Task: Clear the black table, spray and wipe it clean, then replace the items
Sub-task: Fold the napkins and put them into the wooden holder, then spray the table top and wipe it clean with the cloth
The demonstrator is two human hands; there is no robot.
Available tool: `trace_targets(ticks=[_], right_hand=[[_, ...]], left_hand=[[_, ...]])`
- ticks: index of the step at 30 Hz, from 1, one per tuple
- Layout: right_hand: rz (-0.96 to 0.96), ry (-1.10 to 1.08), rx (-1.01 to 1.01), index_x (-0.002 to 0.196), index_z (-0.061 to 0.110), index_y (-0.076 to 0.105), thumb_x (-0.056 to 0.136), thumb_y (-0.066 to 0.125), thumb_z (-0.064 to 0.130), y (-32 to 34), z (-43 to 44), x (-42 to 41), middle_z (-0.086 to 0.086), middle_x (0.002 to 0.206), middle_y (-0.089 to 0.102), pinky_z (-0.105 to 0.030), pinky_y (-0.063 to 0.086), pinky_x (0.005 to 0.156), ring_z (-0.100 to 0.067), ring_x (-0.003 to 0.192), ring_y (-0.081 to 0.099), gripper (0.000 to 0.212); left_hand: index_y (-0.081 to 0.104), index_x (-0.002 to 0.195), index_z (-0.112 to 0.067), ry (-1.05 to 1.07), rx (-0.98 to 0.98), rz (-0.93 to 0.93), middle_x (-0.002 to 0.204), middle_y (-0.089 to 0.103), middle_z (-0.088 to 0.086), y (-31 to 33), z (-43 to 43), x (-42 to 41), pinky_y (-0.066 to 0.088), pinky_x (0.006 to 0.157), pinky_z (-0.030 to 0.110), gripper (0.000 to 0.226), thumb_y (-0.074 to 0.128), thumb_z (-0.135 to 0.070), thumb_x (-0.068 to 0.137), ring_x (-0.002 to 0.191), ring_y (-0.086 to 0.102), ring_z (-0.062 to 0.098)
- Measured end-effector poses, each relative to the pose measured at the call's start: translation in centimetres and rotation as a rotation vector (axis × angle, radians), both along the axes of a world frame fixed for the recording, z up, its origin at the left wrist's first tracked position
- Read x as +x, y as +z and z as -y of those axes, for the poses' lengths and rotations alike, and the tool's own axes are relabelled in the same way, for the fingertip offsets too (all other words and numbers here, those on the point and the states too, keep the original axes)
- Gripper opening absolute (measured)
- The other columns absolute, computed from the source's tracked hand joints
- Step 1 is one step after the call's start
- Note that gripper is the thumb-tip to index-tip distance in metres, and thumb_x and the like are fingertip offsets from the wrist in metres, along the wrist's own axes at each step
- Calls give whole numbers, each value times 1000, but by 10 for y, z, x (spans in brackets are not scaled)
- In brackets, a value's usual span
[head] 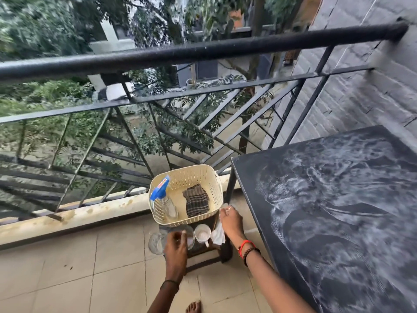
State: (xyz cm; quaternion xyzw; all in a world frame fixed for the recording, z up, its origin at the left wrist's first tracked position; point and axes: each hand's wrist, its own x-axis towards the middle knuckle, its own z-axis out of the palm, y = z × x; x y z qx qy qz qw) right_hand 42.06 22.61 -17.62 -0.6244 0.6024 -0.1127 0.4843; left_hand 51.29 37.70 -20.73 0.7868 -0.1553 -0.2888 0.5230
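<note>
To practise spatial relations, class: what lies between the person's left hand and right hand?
A small white round cup, seen in the head view, sits between the left hand and the right hand, beside a crumpled white tissue.

Black table [338, 199] streaked with whitish swirls! Cream basket [191, 175], holes all over; blue-topped spray bottle [160, 195]; brown checked cloth [195, 199] (dark stripes); white cup [202, 232], white tissue [218, 236].
</note>
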Motion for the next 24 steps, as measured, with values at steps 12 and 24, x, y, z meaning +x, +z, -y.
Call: trace_targets(ticks=[12,24], right_hand=[[-41,82,26,118,1,56,94,46,6,-21,53,79,-15,122,61,-19,39,82,-26,113,56,27],[-378,176,179,120,-2,52,87,58,14,-121,97,148,-23,125,56,-37,45,94,-34,115,54,38]], left_hand=[[31,147,-13,-10,-52,122,147,37,-3,7,39,112,30,109,28,84,78,-9,78,129,37,0],[40,139,-45,-508,-159,51,149,40,-18,-18,72,186,34,103,7,83,80,-56,67,135,37,-6]])
